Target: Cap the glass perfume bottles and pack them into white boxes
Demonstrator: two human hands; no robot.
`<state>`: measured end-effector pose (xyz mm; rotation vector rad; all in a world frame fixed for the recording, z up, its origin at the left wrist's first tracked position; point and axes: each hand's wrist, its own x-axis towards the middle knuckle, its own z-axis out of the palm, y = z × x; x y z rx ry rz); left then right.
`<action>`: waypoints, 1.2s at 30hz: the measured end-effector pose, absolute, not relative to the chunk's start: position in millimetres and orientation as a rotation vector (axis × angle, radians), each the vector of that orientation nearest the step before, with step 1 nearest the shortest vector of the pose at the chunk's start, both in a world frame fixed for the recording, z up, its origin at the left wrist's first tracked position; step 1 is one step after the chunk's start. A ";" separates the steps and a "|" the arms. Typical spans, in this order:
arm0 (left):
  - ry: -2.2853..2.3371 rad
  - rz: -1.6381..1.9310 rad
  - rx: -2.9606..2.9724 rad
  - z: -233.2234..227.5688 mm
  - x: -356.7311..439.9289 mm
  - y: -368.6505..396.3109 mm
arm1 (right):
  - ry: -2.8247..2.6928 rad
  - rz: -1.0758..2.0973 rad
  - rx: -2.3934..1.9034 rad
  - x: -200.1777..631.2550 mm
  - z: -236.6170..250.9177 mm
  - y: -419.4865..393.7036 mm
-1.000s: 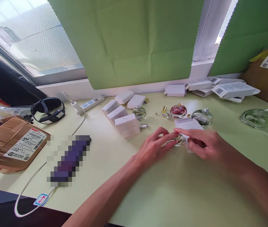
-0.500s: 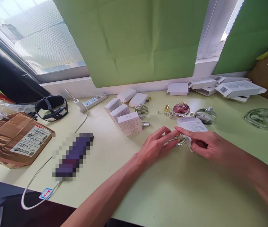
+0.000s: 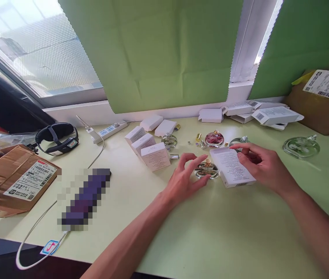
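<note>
A clear round perfume bottle [image 3: 212,173] with a gold-coloured neck lies on the table, its top without a cap. My left hand [image 3: 180,178] curves around its left side, index finger at the upper edge and thumb at the lower, lightly gripping it. Just to the right lies a white printed box [image 3: 232,168]. Over that box's upper right part, my right hand [image 3: 261,162] has thumb and index finger drawn together; whatever they may pinch is too small to make out. Behind this hand is a partly hidden glass bottle [image 3: 239,142].
A red bottle [image 3: 214,139], a small bottle [image 3: 169,140] and a large bottle [image 3: 300,147] lie farther back, near gold and silver caps [image 3: 198,137]. Upright cartons [image 3: 155,157] stand left. A phone [image 3: 85,199], headset [image 3: 58,137], power strip [image 3: 110,131] and cardboard boxes [image 3: 321,112] surround them.
My hands have separated; the right one moved right and up, away from the perfume bottle's neck. The gold neck and the white box now show more fully. The view has shifted slightly.
</note>
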<state>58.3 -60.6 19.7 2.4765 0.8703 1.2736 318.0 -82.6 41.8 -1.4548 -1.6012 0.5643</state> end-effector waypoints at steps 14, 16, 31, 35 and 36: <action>1.661 0.157 2.633 64.9 125.2 70.2 | -1.952 0.394 -1.254 303.3 34.8 -79.1; 1.691 0.116 2.620 54.7 130.3 79.4 | -2.080 0.322 -1.244 296.3 31.7 -80.0; 1.597 0.114 2.637 52.3 131.0 92.5 | -2.182 0.261 -1.271 281.0 27.9 -81.7; 1.646 0.253 2.623 72.9 118.3 69.2 | -2.177 0.250 -1.288 280.2 26.3 -81.9; 1.647 0.299 2.622 80.4 112.2 58.5 | -2.173 0.243 -1.296 280.1 25.4 -81.9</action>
